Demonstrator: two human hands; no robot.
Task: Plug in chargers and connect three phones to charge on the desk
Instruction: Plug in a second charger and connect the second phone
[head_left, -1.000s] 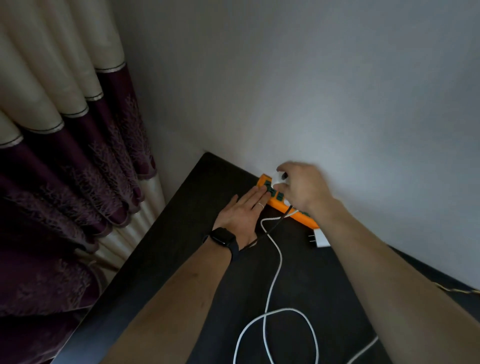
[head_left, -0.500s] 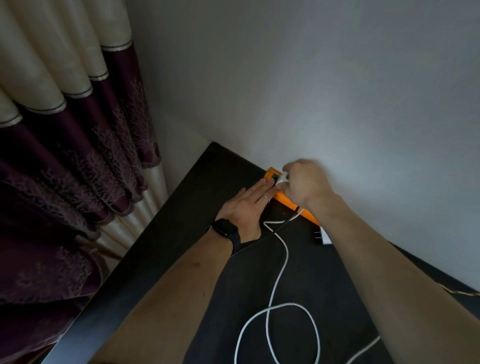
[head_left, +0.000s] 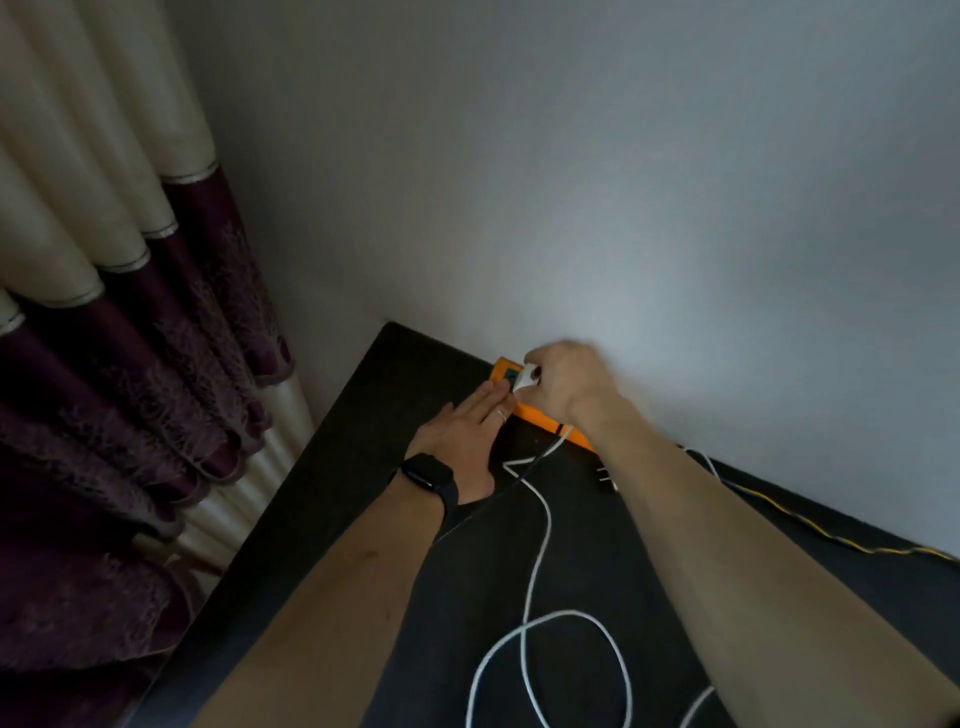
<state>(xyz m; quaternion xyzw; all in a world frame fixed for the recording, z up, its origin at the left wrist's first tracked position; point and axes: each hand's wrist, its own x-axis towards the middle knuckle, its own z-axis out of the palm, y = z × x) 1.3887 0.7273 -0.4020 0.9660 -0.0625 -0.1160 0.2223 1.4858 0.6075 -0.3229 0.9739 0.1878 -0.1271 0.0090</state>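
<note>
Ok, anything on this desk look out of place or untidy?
Mostly no. The white cable lies in loose loops across the desk, and a second plug lies unplugged beside the orange power strip. No damage shows. The right hand holds a white charger at the strip; the left hand lies flat.

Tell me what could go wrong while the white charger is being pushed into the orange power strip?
1. The left hand lies flat with its fingers right beside the sockets of the orange power strip, so a finger could get pinched or touch the prongs.
2. The right hand covers most of the white charger, so it could go in crooked.
3. The white cable loops across the desk near the forearms; an arm could snag it and tug the charger loose.
</note>
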